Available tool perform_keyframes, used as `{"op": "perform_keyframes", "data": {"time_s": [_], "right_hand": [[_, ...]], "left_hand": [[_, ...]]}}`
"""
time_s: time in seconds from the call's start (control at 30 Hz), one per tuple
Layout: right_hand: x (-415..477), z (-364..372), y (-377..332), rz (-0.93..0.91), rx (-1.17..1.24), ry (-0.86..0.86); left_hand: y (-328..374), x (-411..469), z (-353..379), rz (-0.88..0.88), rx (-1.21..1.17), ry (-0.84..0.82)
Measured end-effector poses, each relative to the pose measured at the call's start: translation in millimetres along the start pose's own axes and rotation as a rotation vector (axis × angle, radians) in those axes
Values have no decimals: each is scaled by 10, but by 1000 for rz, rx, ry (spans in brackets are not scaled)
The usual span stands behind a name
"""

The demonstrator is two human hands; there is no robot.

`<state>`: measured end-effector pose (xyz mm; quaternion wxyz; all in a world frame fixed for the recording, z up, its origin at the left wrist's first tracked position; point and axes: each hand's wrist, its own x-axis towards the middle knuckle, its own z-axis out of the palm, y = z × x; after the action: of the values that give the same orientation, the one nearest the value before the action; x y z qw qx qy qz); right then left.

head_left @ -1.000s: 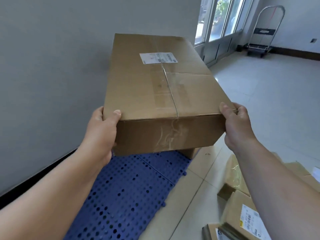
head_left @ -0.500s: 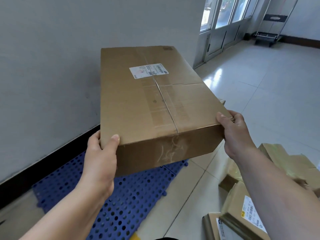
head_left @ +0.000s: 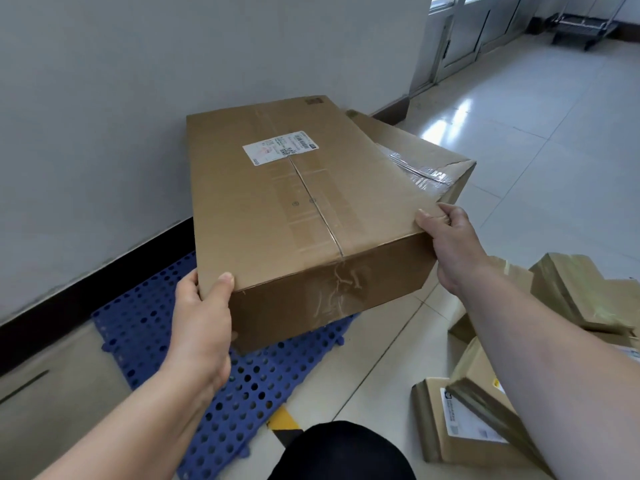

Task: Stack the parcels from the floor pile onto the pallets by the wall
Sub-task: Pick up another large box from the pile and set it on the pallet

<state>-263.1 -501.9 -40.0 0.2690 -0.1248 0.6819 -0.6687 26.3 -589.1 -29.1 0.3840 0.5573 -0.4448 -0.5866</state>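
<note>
I hold a large brown cardboard parcel [head_left: 294,209] with a white shipping label, low over the blue perforated pallet [head_left: 145,334] by the wall. My left hand [head_left: 201,323] grips its near left corner, thumb on top. My right hand [head_left: 450,244] grips the near right corner. The parcel's far right side overlaps a second taped brown box [head_left: 426,157] that lies by the wall. Whether the held parcel rests on that box or the pallet is unclear.
The floor pile of cardboard parcels [head_left: 571,306] lies at the right, with a labelled flat box [head_left: 464,431] near my right forearm. A grey wall with black skirting [head_left: 86,292] runs on the left. A hand trolley [head_left: 585,26] stands far back. My dark knee [head_left: 343,452] shows at the bottom.
The parcel has come down from chest height towards the pallet, both hands still on its near corners. The view has tilted down, showing the second box behind it.
</note>
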Motion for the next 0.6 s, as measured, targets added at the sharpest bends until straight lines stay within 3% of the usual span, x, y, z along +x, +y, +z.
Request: {"op": "perform_keyframes", "data": {"time_s": [0.6], "right_hand": [[95,132,119,133,-117,-69]], "left_hand": [[-685,-297,-44,-89,-29,26]]}}
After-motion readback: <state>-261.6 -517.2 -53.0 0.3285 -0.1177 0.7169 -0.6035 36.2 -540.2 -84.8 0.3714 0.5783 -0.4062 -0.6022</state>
